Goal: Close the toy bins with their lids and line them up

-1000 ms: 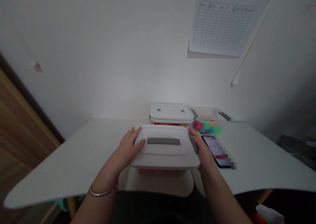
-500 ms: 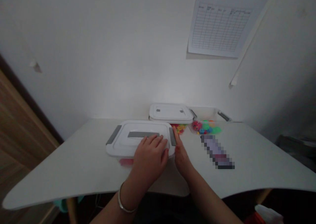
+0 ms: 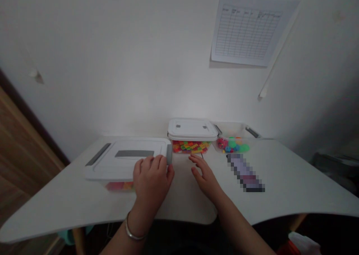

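Pushing lidded box (image 3: 126,161) aside on table (image 3: 294,187), now at left part; left hand (image 3: 153,180) curled on its right end, right hand (image 3: 206,174) open, empty; next probably letting go of it

- Storage box (image 3: 127,161): clear plastic, white lid shut, grey handle strip on top, grey latches at both ends.
- It sits flat toward the bench's left edge, colourful pieces showing through its front wall.

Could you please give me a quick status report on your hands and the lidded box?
Left hand on lidded box, near right latch. Right hand open, free, over table. Second lidded box behind; nothing blocking.
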Tool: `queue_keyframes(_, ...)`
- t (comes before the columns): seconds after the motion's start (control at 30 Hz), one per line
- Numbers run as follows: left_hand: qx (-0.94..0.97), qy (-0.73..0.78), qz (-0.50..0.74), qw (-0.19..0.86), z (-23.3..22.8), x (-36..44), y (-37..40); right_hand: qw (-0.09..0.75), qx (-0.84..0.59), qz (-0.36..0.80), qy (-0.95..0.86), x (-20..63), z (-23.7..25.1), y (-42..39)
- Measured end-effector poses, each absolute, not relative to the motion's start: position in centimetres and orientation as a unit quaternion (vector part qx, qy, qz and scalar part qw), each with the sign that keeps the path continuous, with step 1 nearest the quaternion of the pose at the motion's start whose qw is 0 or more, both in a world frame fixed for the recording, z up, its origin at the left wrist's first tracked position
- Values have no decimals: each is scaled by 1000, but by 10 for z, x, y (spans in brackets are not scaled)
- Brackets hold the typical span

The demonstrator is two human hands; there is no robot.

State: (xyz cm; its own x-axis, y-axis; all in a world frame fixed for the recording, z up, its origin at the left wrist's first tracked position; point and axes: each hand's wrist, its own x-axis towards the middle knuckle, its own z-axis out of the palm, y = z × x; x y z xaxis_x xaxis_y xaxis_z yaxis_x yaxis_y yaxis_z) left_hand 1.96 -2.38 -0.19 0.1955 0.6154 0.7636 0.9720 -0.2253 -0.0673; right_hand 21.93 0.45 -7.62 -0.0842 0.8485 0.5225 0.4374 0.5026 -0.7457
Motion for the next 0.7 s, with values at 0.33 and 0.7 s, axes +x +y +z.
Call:
queue_keyframes(0.33,-659,-625,-327,261,-14,-3,22,517,-486,244,-661,222,-83,10)
queue_keyframes(0.7,-682,-611,-345,206,-34,8,70,514,-486,249,-662,221,-88,10)
